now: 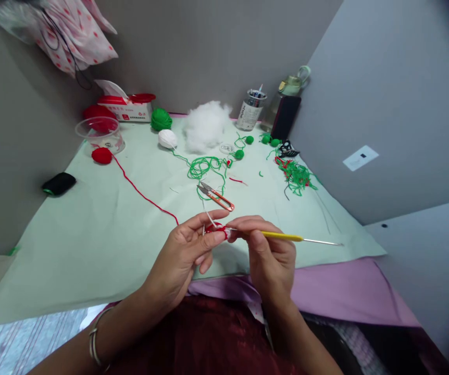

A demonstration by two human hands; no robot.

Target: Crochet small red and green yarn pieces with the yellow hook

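Observation:
A small red and white crocheted piece (217,228) is pinched between the thumb and fingers of my left hand (187,245). White yarn runs up from it over my left fingers. My right hand (269,250) grips a crochet hook with a yellow handle (283,236); one metal end points right, and the other reaches the piece, its tip hidden. Red yarn (146,198) leads from a red ball (101,155) at the left to my left hand. Orange-handled thread snips (216,197) lie just beyond my hands.
White stuffing (208,125), a green yarn ball (161,119) and a white ball (167,138) sit at the back. Tangled green scraps (298,176) lie right. A clear tub (109,136), tissue box (134,110), pen can (251,110), phone (286,117) and bottle (273,112) line the rear.

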